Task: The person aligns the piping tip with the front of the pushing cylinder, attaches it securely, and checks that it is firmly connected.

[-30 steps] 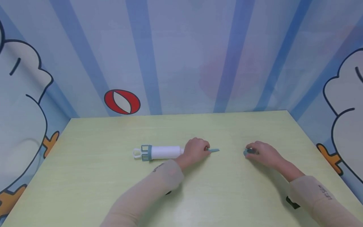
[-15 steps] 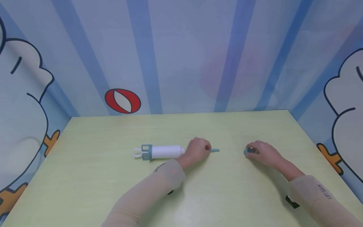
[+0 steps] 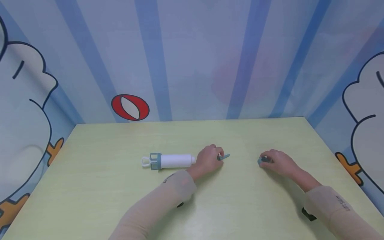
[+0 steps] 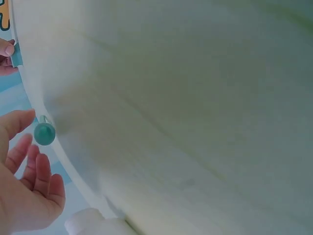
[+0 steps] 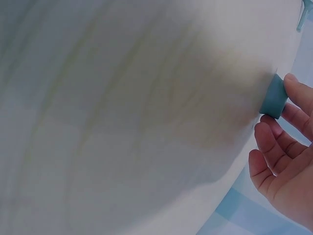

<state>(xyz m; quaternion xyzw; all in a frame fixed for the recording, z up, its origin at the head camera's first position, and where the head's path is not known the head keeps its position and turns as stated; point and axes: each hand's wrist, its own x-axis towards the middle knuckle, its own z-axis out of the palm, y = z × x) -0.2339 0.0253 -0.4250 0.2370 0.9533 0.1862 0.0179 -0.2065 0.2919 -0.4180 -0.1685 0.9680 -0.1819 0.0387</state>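
Dark lettering (image 3: 342,202) on both beige sleeves (image 3: 157,205), too blurred to read. Both forearms reach forward over the table (image 3: 228,203), palms facing down. Left hand (image 3: 208,158): thumb and fingers curved, the thin green nozzle (image 3: 225,157) at their tips, tilted; cannot tell if it is pinched or only touched. Right hand (image 3: 279,161) pinches a small green cap (image 5: 275,97) on the right, thumb against fingers. White tube (image 3: 176,160) lies flat on the table, left of the nozzle.
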